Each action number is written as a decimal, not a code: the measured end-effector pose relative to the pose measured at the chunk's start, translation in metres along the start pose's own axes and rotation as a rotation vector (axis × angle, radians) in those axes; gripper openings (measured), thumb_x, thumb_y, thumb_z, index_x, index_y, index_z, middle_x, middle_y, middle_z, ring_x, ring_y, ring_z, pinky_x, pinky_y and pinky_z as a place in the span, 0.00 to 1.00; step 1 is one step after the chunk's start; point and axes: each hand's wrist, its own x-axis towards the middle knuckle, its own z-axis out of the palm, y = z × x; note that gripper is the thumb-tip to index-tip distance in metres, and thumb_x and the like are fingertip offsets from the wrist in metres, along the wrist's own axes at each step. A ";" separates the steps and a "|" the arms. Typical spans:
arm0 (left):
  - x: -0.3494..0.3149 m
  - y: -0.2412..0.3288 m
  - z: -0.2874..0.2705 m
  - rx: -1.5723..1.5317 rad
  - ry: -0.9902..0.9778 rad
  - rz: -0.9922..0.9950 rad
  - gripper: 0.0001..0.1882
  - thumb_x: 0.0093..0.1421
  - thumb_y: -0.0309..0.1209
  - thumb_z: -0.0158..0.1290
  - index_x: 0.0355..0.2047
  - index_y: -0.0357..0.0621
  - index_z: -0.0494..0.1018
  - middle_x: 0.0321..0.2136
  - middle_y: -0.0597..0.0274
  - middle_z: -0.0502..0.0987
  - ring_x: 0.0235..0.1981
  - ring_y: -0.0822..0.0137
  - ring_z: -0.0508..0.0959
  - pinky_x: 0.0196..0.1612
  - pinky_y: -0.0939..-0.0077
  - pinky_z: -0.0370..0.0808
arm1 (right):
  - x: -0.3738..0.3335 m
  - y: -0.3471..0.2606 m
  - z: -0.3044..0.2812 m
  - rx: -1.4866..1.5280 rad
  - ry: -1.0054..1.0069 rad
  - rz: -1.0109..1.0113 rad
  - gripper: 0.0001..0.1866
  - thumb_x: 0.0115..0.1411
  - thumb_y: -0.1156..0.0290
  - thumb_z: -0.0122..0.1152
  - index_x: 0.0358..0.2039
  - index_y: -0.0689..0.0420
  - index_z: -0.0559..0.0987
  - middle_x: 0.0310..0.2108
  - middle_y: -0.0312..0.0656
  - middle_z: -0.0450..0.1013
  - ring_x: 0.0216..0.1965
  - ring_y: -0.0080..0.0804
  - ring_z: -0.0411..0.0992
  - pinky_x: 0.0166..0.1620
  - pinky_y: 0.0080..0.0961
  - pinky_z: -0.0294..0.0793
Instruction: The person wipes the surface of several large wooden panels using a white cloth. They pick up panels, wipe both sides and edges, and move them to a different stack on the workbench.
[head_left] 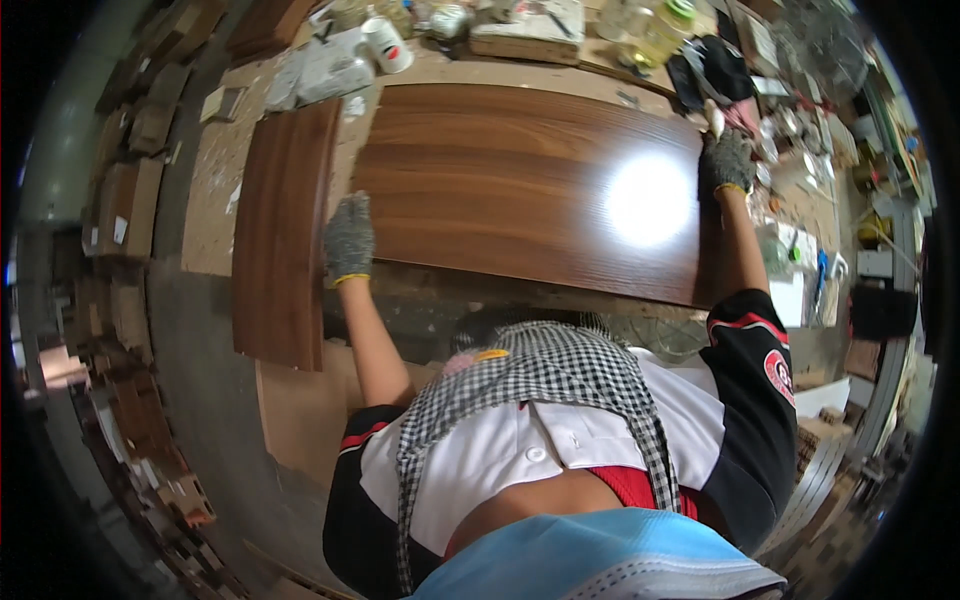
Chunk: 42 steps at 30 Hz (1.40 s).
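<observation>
A wide brown wood-grain panel (500, 180) lies on the worktable, with a bright light reflected near its right end. My left hand (349, 240), in a grey knit glove with a yellow cuff, is closed at the panel's near left corner. It sits in the gap beside a narrower brown panel (283, 235), which juts past the table's near edge. At the wide panel's far right end is my right hand (729, 163), gloved alike and with its fingers curled. A small pale object (714, 119) shows at its fingertips; its kind is unclear.
Along the table's back stand a white cup (387, 45), a bottle of yellowish liquid with a green cap (660, 35), a pale block (528, 32) and a black bag (717, 70). Clutter covers the right side. Stacked cartons (128, 205) line the floor at left.
</observation>
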 end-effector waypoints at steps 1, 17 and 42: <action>-0.009 0.001 -0.002 -0.052 0.026 -0.049 0.30 0.72 0.53 0.39 0.48 0.38 0.78 0.45 0.40 0.80 0.47 0.37 0.78 0.52 0.49 0.73 | -0.013 -0.069 -0.026 0.001 -0.018 -0.075 0.29 0.67 0.48 0.49 0.57 0.59 0.74 0.54 0.60 0.73 0.55 0.60 0.71 0.56 0.51 0.70; 0.009 -0.008 -0.006 -0.155 0.012 -0.132 0.24 0.72 0.45 0.42 0.50 0.36 0.76 0.43 0.40 0.80 0.42 0.37 0.79 0.47 0.46 0.75 | -0.198 -0.524 -0.068 0.725 0.072 -1.256 0.25 0.60 0.74 0.55 0.59 0.50 0.74 0.59 0.44 0.71 0.62 0.40 0.67 0.66 0.39 0.62; 0.097 -0.119 -0.065 -1.039 -0.730 0.160 0.23 0.75 0.37 0.40 0.64 0.38 0.69 0.61 0.57 0.73 0.61 0.64 0.72 0.67 0.69 0.66 | -0.359 -0.545 -0.134 0.532 -0.770 -1.715 0.15 0.59 0.64 0.59 0.45 0.53 0.83 0.43 0.48 0.80 0.44 0.46 0.79 0.46 0.41 0.79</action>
